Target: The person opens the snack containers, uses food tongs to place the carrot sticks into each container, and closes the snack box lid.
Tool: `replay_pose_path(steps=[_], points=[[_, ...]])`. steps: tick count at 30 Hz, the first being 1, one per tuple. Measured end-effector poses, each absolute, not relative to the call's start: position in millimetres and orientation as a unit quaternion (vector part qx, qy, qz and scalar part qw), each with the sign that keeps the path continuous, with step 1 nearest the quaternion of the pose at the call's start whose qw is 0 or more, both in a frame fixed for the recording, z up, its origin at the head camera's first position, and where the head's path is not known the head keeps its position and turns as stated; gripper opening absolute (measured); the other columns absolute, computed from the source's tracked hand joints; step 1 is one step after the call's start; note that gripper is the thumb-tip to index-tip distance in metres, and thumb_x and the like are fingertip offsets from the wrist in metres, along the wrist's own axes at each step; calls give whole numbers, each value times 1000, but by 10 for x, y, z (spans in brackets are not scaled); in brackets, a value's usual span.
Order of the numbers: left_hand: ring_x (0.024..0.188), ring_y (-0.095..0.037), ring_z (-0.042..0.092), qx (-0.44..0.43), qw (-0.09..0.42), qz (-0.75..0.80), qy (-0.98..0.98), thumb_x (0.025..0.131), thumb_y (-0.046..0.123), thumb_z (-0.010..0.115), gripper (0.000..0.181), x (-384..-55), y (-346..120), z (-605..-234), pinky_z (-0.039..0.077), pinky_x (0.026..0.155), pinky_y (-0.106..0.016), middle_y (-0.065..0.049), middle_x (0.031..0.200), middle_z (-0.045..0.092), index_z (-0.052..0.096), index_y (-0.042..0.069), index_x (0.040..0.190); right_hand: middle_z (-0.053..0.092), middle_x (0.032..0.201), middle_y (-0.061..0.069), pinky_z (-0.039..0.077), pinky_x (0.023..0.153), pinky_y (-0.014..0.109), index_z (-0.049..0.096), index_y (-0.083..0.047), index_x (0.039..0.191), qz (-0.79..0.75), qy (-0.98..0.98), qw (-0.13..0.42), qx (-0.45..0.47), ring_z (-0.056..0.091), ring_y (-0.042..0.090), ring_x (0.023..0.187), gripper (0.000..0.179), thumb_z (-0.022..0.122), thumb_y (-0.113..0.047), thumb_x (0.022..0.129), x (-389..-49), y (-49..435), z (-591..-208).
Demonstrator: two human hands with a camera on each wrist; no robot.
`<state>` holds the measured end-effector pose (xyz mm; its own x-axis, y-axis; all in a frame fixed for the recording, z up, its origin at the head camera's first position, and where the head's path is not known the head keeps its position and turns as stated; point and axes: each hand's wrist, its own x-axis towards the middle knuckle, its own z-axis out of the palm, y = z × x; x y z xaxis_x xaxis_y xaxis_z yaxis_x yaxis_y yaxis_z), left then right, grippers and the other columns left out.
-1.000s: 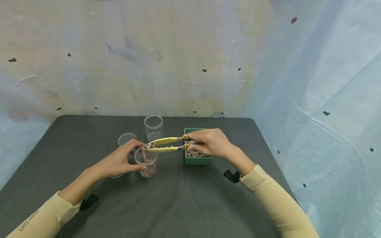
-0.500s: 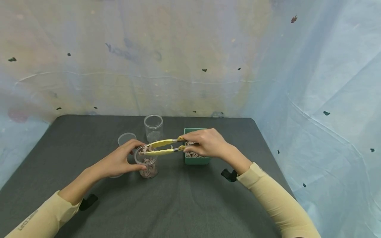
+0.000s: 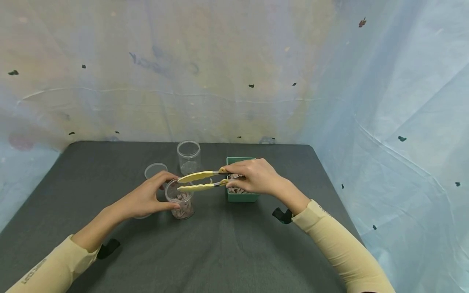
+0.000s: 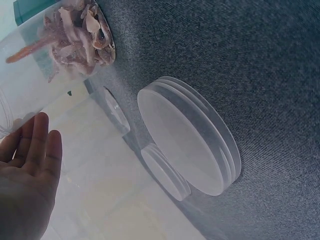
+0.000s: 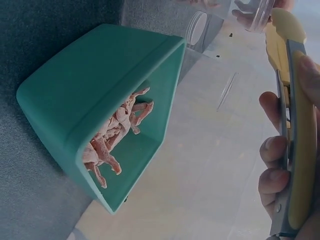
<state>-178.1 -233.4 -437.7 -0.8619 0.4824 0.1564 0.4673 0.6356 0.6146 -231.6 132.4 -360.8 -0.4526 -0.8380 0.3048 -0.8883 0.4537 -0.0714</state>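
Observation:
My left hand (image 3: 146, 199) holds a clear plastic jar (image 3: 187, 211) near its rim, thumb on the near side and fingers on the far side. Pale brownish-pink dried strips (image 4: 75, 42) lie in the jar's lower part. In my right hand (image 3: 256, 175) are yellow-tipped tongs (image 3: 198, 176), gripped by the handles. Their tips are spread over the jar's mouth, with no strips seen between them. Beneath the right hand stands a green rectangular container (image 3: 243, 198), and the right wrist view shows more strips (image 5: 117, 125) inside it.
A second clear jar (image 3: 188, 158) stands behind the held one, with no strips seen in it. Clear round lids (image 4: 180, 135) lie on the dark cloth-covered table (image 3: 220, 252) left of the jars, partly behind the left hand. A plastic sheet (image 3: 220, 81) hangs behind the table.
The tongs moved slightly left over the jar and let go of the strips they held, which dropped into it. The left hand and jar stayed in place.

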Motion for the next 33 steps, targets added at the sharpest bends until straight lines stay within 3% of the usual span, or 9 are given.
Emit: replay_pose_path(steps=[5, 15, 25, 33], points=[[115, -28, 58, 261, 12, 337, 904, 85, 53, 84, 75, -1782, -2329, -4375, 51, 91, -54, -5, 131, 57, 54, 13, 142, 75, 125, 3, 41, 51, 20, 74, -13, 129, 119, -847, 115, 504, 71, 11, 75, 41, 80, -33, 94, -2300, 1388, -3602], [117, -26, 58, 263, 8, 335, 905, 86, 52, 83, 73, -1782, -2339, -4386, 52, 92, -54, -4, 132, 56, 54, 14, 141, 73, 127, 9, 44, 52, 25, 72, -9, 134, 131, -877, 116, 447, 68, 11, 67, 52, 82, -34, 90, -2294, 1801, -3585], [121, -30, 57, 264, 11, 333, 905, 87, 50, 83, 74, -1769, -2342, -4377, 51, 94, -56, -6, 135, 55, 53, 12, 143, 69, 135, 11, 43, 53, 29, 65, -9, 142, 95, -926, 72, 357, 72, 19, 78, 61, 80, -41, 92, -2363, 2325, -3605], [122, -31, 57, 266, 10, 334, 904, 87, 49, 84, 74, -1766, -2335, -4379, 51, 95, -57, -6, 135, 55, 53, 12, 143, 64, 141, 15, 47, 53, 33, 59, -9, 148, 46, -942, 21, 331, 74, 26, 88, 74, 77, -52, 92, -2480, 2448, -3592]])
